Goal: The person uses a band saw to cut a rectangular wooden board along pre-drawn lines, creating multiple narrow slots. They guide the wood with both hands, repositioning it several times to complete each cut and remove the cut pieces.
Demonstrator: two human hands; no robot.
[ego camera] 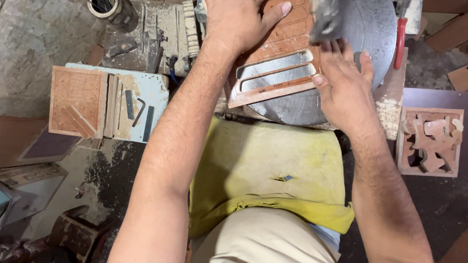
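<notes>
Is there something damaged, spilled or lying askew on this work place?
Yes. The wooden panel under the left hand and right hand lies tilted on the round metal table, with slots cut through. Sawdust lies spilled at the right. The square panel looks broken into loose pieces.

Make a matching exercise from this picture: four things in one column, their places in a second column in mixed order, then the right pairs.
Things:
1. slotted wooden panel
2. tin of thin rods
3. board of cut-out shapes
4. yellow cloth

Places:
A. on the dark surface at the far right
B. under the left hand, on the round metal table
C. over the person's lap
D. upper left, beside the dusty block

Pairs: 1-B, 2-D, 3-A, 4-C. The right hand touches the panel's near edge.
</notes>
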